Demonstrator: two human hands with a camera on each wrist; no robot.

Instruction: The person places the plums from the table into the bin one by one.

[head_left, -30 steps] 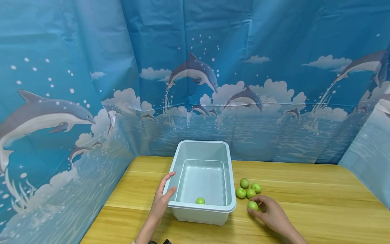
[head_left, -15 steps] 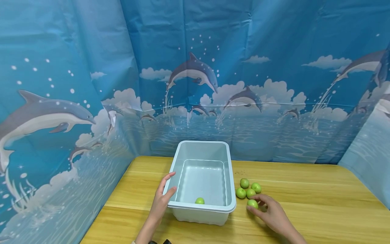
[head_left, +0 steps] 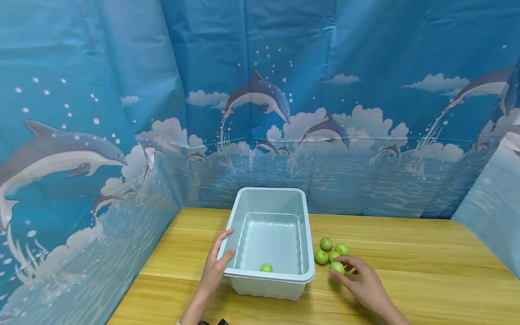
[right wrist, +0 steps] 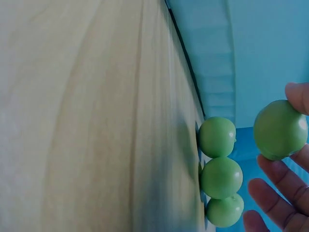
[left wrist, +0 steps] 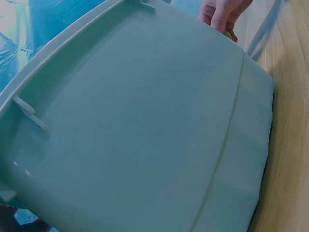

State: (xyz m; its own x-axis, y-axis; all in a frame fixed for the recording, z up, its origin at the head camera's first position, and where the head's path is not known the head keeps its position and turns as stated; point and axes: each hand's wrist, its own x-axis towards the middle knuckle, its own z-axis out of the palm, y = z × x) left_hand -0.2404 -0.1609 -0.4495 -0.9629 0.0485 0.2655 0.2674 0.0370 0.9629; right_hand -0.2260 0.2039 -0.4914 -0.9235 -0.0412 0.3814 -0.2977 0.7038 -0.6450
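A light blue-grey plastic tub (head_left: 272, 277) sits on the table, with one round green fruit (head_left: 266, 267) inside near its front wall. My left hand (head_left: 213, 266) grips the tub's left rim, thumb and index finger over the edge; its other fingers are hidden outside. Right of the tub, my right hand (head_left: 363, 284) pinches another small green fruit (right wrist: 280, 129) between thumb and fingertips. In the right wrist view this fruit is off the wood. Beside it lies a cluster of several similar fruits (head_left: 321, 257).
The wooden table (head_left: 426, 266) stretches right of my right hand. A blue dolphin-print curtain (head_left: 260, 167) hangs right behind the tub and along the left side. A small black object (head_left: 222, 322) shows at the bottom edge near my left forearm.
My right hand has raised the pinched fruit a little from the table, so it now overlaps the cluster more. The left hand and the tub have stayed put.
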